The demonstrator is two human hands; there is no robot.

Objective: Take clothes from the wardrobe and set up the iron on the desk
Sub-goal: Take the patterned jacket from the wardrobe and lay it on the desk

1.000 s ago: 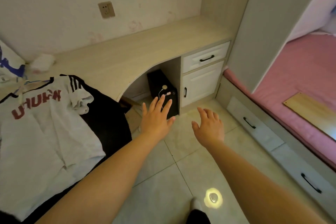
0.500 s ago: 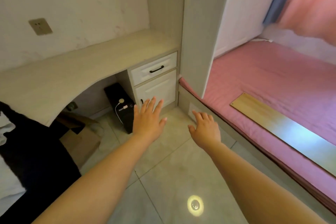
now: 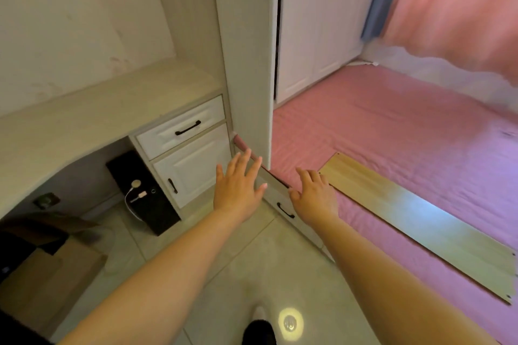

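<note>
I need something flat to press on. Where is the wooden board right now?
The wooden board lies flat on the pink bed, right of centre in the head view, just beyond the right hand.

Both forearms bare, no sleeves/jewellery visible; black shoe (image 3: 259, 332) w/ pale toe at bottom edge.

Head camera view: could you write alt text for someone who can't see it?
Two bare arms reach forward, left hand and right hand open and empty, toward a tall white wardrobe with closed doors. To the left is a pale desk with drawers; to the right, a pink bed with a wooden board lying on it.
</note>
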